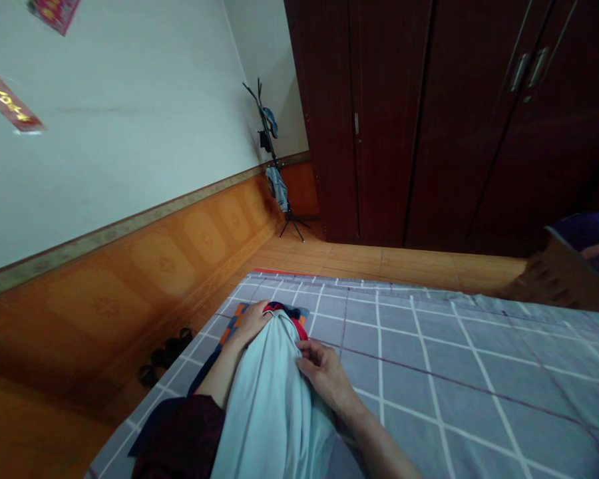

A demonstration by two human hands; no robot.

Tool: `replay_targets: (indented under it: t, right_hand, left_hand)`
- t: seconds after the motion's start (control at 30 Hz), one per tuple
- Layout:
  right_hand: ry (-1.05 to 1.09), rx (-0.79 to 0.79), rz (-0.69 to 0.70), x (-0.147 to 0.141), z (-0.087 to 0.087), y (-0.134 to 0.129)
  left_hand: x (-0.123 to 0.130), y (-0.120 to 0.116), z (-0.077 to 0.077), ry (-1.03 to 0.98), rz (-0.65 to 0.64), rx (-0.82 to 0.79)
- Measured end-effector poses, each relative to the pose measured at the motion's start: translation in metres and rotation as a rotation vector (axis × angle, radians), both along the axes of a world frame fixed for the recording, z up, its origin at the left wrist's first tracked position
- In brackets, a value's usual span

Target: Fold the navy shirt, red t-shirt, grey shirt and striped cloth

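Note:
A pale blue-white garment [274, 392] with red and navy trim hangs in long folds toward me over the bed. My left hand [253, 323] is closed on its trimmed far edge, at the left side. At the right side of the same edge, my right hand [324, 374] pinches the cloth between thumb and fingers, just below the red trim. Beneath the garment's far end lies an orange and blue patterned piece [233, 324], mostly covered. Dark navy cloth [152, 422] shows on the bed beside my left forearm.
The bed has a grey sheet with white grid lines [404, 372]. Beyond it stand a dark red wardrobe [384, 133] and a coat rack [274, 156] with things hung on it. Dark shoes [166, 352] sit on the floor at left. A purple-covered item [586, 236] is at right.

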State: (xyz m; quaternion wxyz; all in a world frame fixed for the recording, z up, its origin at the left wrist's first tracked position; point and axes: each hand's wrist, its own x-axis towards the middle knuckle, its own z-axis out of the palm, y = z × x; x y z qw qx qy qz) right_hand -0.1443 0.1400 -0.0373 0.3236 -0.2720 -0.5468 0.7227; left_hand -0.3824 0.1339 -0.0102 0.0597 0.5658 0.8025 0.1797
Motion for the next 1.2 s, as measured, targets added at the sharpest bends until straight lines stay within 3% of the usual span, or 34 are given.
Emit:
replay_targets:
  t: [0.3, 0.7, 1.2]
  right_hand:
    - [0.003, 0.018, 0.0, 0.0, -0.001, -0.001]
    - [0.009, 0.024, 0.009, 0.001, 0.001, -0.001]
    - [0.01, 0.026, 0.001, 0.002, 0.004, -0.002]
  left_hand:
    - [0.004, -0.005, 0.008, 0.033, -0.063, 0.077]
    - [0.004, -0.005, 0.007, 0.056, -0.02, 0.054]
    - [0.01, -0.009, 0.014, 0.114, -0.076, 0.084]
